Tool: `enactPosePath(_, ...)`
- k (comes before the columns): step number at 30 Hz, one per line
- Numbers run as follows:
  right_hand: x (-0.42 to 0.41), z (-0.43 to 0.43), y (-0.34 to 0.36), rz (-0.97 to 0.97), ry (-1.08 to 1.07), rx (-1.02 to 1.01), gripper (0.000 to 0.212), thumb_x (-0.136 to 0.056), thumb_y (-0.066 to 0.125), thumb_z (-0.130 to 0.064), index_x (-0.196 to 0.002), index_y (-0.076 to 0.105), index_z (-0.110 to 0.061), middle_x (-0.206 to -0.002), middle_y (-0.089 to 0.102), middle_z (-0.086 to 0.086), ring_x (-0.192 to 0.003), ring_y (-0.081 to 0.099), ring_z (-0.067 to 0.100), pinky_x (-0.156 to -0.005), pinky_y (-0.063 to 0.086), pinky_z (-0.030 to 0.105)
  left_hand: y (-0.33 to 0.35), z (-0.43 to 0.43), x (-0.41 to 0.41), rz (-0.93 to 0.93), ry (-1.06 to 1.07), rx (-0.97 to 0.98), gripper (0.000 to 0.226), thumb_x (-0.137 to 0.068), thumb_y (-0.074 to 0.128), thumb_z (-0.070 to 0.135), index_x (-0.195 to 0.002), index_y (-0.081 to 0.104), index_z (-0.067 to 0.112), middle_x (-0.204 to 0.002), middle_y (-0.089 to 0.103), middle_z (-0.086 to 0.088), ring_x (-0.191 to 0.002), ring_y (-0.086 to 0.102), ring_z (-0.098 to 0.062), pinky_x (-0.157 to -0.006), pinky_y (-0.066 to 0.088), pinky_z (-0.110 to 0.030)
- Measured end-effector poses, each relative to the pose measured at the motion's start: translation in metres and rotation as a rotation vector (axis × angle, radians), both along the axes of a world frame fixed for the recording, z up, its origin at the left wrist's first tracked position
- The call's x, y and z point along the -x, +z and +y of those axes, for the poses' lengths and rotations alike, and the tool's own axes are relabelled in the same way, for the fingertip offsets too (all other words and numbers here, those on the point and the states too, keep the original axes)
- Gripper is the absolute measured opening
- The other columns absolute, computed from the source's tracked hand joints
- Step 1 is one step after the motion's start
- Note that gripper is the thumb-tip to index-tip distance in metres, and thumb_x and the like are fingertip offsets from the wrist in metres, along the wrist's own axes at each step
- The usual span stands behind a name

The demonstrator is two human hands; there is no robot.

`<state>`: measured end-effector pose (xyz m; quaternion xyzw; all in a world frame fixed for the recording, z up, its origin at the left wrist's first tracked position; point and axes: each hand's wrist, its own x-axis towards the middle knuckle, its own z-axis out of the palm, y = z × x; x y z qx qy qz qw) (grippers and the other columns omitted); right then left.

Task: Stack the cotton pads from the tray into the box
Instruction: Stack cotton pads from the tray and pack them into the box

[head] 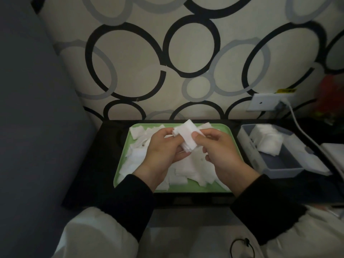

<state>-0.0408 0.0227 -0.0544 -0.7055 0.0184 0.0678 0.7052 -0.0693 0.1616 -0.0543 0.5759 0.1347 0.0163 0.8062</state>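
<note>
- both hands were up over the far half of the tray point(193, 188), sharing one small bundle of cotton pads point(186, 135); my guess: squaring the edges before a transfer
- left hand point(163, 148): fingers curled round the bundle's left edge, thumb on top; a firm grip, nothing else in it
- right hand point(221, 151): thumb pressed on the bundle's face, index finger behind it, a pinch; other fingers loosely curled, empty
- the bundle was held above the tray rather than off to its side; probably so a dropped pad lands back in the heap
- bundle: white, thin rectangular sheets, several layers; edges fanned, not flush; tilted, top corner leaning toward the tray's far rim
- loose pads point(184, 172) covered most of the tray, overlapping at all angles; bare green showed mainly along its near rim; plenty left to move
- box point(279, 162) sat just right of the tray, grey, open-topped; a short reach for the right hand, I'd say
- pads in the box point(266, 140) filled its far end, about level with the tray's far edge; the near end showed bare floor; that pile looked ragged, not neat
- black table point(89, 164) lay under the tray and carried both
</note>
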Motion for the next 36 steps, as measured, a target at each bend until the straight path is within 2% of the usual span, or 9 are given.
enactPosePath(5,-0.002,-0.008,0.0,-0.061,-0.051,0.062,0.014,-0.092,0.067,-0.021,-0.1,0.07,-0.009,-0.077,0.061,-0.004,-0.052,0.052,-0.007,-0.046,0.04,0.011,0.003,-0.013,-0.004,-0.009,-0.034,0.037,0.027,-0.095,0.064,0.012,-0.12,0.06,0.005,-0.101,0.076,-0.012,-0.087,0.076,-0.023,-0.066,0.06,-0.029)
enactPosePath(8,-0.003,-0.013,-0.003,-0.099,-0.113,0.075,0.015,-0.093,0.066,-0.02,-0.102,0.068,-0.009,-0.081,0.06,-0.001,-0.066,0.054,0.003,-0.056,0.043,0.014,0.005,-0.022,-0.007,-0.012,-0.047,0.094,0.026,-0.1,0.056,0.027,-0.118,0.064,0.009,-0.107,0.075,-0.012,-0.092,0.075,-0.027,-0.074,0.06,-0.035)
enactPosePath(10,-0.002,-0.017,-0.004,-0.11,-0.145,0.096,0.016,-0.092,0.067,-0.022,-0.104,0.063,-0.012,-0.089,0.061,-0.001,-0.074,0.056,0.006,-0.059,0.044,0.013,0.004,-0.029,-0.008,-0.029,-0.072,0.05,0.03,-0.097,0.06,0.034,-0.117,0.065,0.012,-0.109,0.075,-0.009,-0.097,0.074,-0.025,-0.078,0.059,-0.035)
enactPosePath(14,-0.003,-0.036,-0.002,-0.125,-0.163,0.158,0.025,-0.09,0.069,-0.021,-0.112,0.058,-0.024,-0.096,0.059,-0.002,-0.081,0.059,0.006,-0.058,0.043,0.006,-0.002,-0.046,-0.011,-0.069,-0.088,-0.065,0.028,-0.088,0.071,0.005,-0.114,0.062,0.008,-0.102,0.076,-0.008,-0.093,0.074,-0.02,-0.074,0.059,-0.029)
enactPosePath(19,-0.013,-0.085,0.02,-0.135,-0.013,0.28,0.049,-0.085,0.074,-0.017,-0.126,0.055,-0.036,-0.114,0.056,-0.009,-0.1,0.058,0.009,-0.084,0.051,0.027,-0.011,-0.068,-0.02,-0.131,-0.163,-0.266,0.02,-0.089,0.07,0.004,-0.104,0.064,0.016,-0.101,0.074,-0.009,-0.091,0.071,-0.019,-0.068,0.058,-0.026)
enactPosePath(24,-0.018,-0.124,0.033,-0.206,0.205,0.433,0.031,-0.08,0.078,-0.006,-0.109,0.072,-0.017,-0.1,0.072,0.003,-0.093,0.068,0.018,-0.082,0.055,0.025,-0.014,-0.096,-0.027,-0.179,-0.255,-0.305,0.02,-0.087,0.074,0.013,-0.103,0.068,0.024,-0.097,0.074,0.001,-0.094,0.07,-0.014,-0.069,0.053,-0.022)
enactPosePath(29,-0.035,-0.175,0.037,-0.254,0.142,0.666,0.012,-0.082,0.077,-0.011,-0.092,0.074,-0.018,-0.09,0.073,-0.001,-0.08,0.069,0.013,-0.074,0.056,0.028,-0.021,-0.125,-0.032,-0.098,-0.261,-0.292,0.018,-0.087,0.075,0.017,-0.103,0.067,0.023,-0.093,0.074,-0.001,-0.082,0.072,-0.012,-0.066,0.052,-0.023)
enactPosePath(32,-0.056,-0.21,0.038,-0.238,0.046,0.738,0.009,-0.083,0.077,-0.01,-0.09,0.073,-0.014,-0.09,0.072,0.0,-0.087,0.068,0.017,-0.078,0.052,0.028,-0.028,-0.141,-0.037,-0.012,-0.28,-0.325,0.016,-0.089,0.072,0.016,-0.104,0.066,0.021,-0.091,0.073,-0.002,-0.076,0.07,-0.012,-0.062,0.049,-0.022)
enactPosePath(36,-0.079,-0.228,0.023,-0.208,0.153,0.98,0.014,-0.083,0.077,-0.012,-0.089,0.069,-0.021,-0.089,0.065,-0.012,-0.094,0.063,0.013,-0.081,0.044,0.024,-0.037,-0.16,-0.04,0.042,-0.341,-0.37,0.02,-0.089,0.068,0.012,-0.108,0.065,0.02,-0.096,0.072,-0.003,-0.078,0.069,-0.013,-0.054,0.047,-0.015)
